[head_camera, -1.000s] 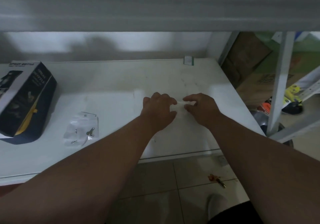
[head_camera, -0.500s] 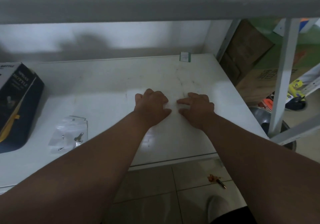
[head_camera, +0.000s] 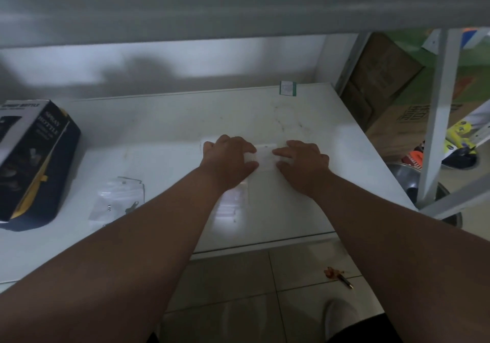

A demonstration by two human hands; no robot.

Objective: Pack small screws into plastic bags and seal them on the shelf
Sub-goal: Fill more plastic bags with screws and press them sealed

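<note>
Both hands lie palm-down on the white shelf (head_camera: 159, 135), fingers curled, pinning a small clear plastic bag (head_camera: 263, 157) between them. The left hand (head_camera: 228, 161) presses one end with its fingertips and the right hand (head_camera: 302, 163) presses the other, so only the bag's middle strip shows in the gap. Flattened against the board like this, the bag is probably having its zip strip squeezed shut — though whether it holds screws cannot be told, since the hands cover most of it. More clear bags (head_camera: 233, 202) lie just behind the left wrist, within easy reach. Well off to the left sits another clear bag with screws (head_camera: 119, 200) inside it, seemingly set aside as done. Beyond that, at the shelf's left edge, lies a dark spray bottle box (head_camera: 34, 157) on its side. A small green-edged label (head_camera: 287, 88) sits at the shelf's back edge.
</note>
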